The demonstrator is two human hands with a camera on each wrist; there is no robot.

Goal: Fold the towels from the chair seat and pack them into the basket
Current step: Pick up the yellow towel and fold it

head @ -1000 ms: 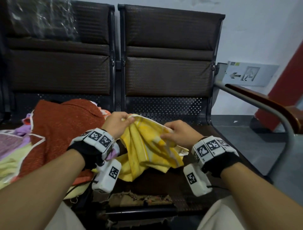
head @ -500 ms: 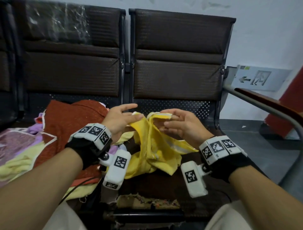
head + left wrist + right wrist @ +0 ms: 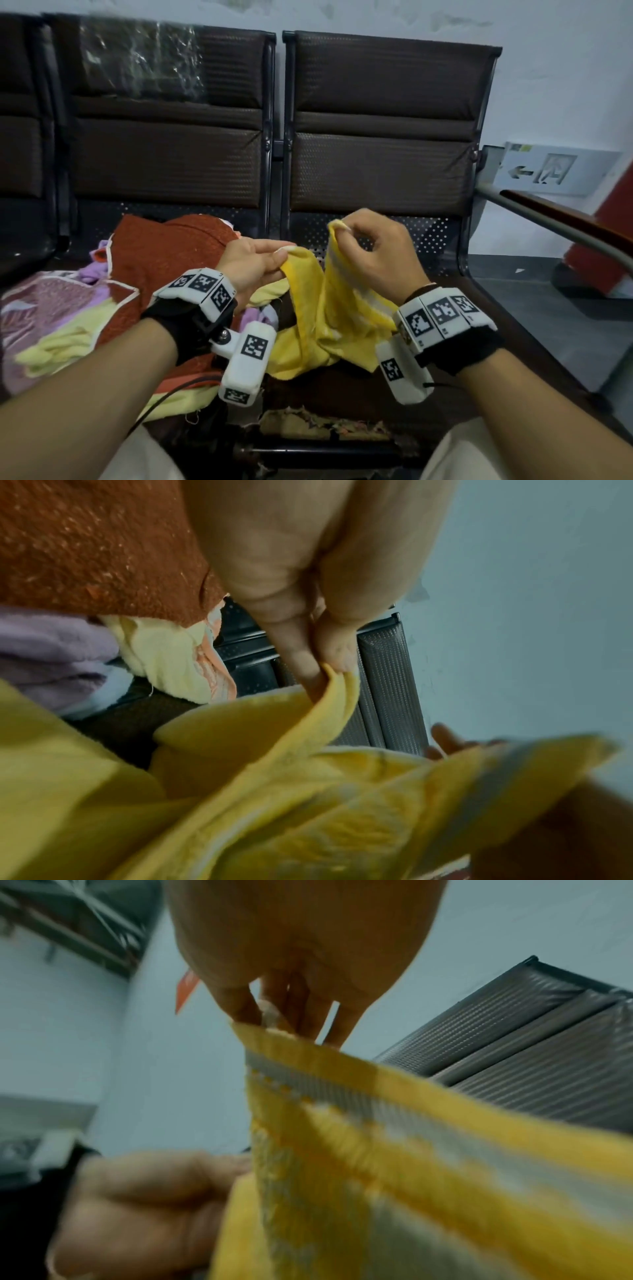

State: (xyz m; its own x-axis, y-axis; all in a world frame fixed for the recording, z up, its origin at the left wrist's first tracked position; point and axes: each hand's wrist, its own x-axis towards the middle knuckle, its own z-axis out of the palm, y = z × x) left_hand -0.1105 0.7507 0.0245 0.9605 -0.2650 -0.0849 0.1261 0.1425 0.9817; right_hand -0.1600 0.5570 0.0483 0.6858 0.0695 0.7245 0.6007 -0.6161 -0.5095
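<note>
Both forearms reach in from 6 o'clock over the chair seat (image 3: 486,346). The left hand (image 3: 253,262) pinches 1 edge of the yellow towel (image 3: 329,329) between thumb and fingertips. The right hand (image 3: 376,253), raised higher toward 1 o'clock, pinches another edge with curled fingers. The towel sags between them onto the seat. A heap of towels (image 3: 102,308) lies at 9 o'clock.

Head looks down — wrists close, towel (image 3: 329,322) shared.
</note>
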